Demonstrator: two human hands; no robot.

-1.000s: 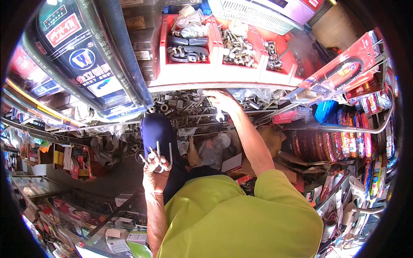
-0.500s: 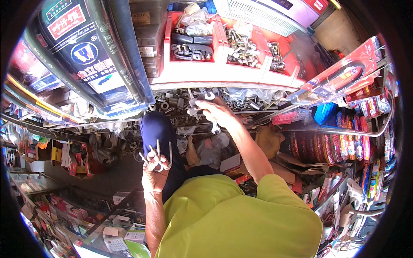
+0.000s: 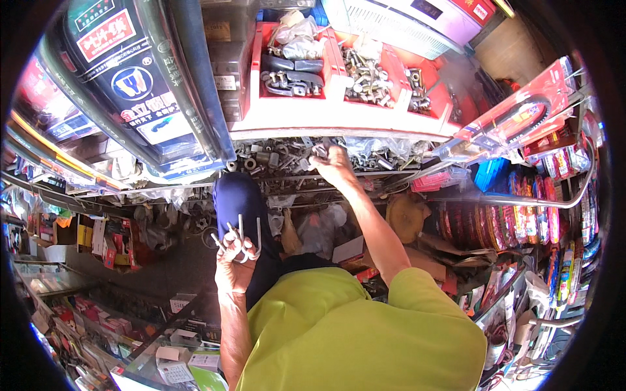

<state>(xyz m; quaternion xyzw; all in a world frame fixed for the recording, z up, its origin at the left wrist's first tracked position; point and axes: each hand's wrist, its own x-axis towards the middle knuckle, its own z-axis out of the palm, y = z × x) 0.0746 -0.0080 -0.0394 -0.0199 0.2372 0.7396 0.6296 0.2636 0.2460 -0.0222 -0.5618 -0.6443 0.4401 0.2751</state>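
The left forearm runs almost straight up from the lower edge, and the left hand (image 3: pixel 233 272) has its fingers curled tightly around several thin metal rods (image 3: pixel 240 227), whose ends stand up in front of the dark blue trouser leg (image 3: pixel 236 195). To the right, the outstretched right arm leans leftward, its right hand (image 3: pixel 334 166) down at loose metal parts (image 3: pixel 264 158) below the red bins (image 3: pixel 335 62); whether those fingers clasp anything, I cannot tell.

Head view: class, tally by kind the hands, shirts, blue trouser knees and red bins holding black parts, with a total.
Hands: 2 (left hand, gripping metal rods; right hand, among metal parts)
Shirt: 1
Blue trouser knee: 1
Red bin holding black parts: 1
Total: 5
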